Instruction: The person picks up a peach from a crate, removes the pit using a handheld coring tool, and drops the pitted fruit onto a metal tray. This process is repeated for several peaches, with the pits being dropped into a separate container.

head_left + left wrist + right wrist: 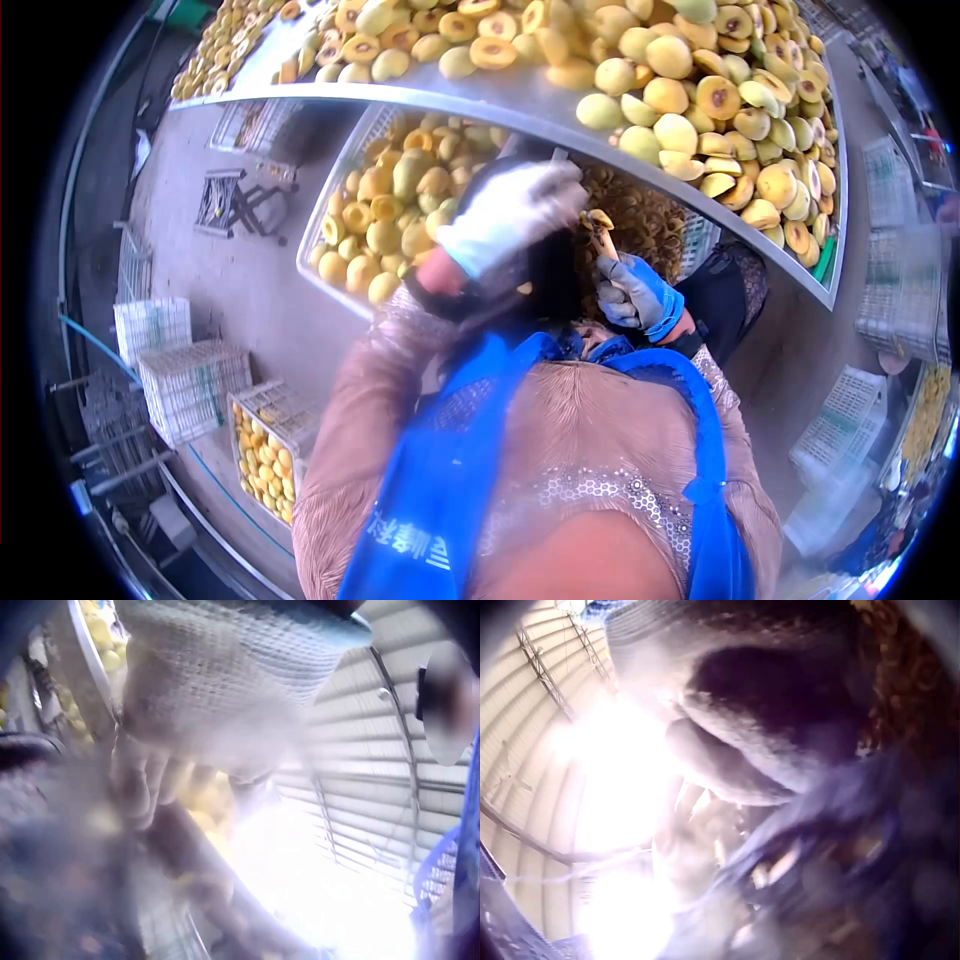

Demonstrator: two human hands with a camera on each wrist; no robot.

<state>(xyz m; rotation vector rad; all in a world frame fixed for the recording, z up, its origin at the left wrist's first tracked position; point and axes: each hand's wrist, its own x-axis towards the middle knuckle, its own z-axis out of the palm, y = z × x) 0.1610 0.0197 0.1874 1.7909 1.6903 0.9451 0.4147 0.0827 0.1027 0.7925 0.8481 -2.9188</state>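
Note:
My left hand [515,215], in a white knit glove, is motion-blurred above the crate of yellow fruit [405,185]; whether it holds anything is unclear. In the left wrist view the gloved fingers [139,780] point downward. My right hand [640,295], in a grey and blue glove, grips a slim tan tool [604,238] with a yellow-brown piece at its upper end. Its bent fingers [727,750] fill the middle of the right wrist view, where the tool cannot be made out.
A metal table [500,100] with many halved yellow fruits spans the top. Beneath its edge lies a crate of brown pieces [640,215]. White crates [195,390] stand at the left, one with fruit [265,465]. A small folding stool [235,200] is on the floor.

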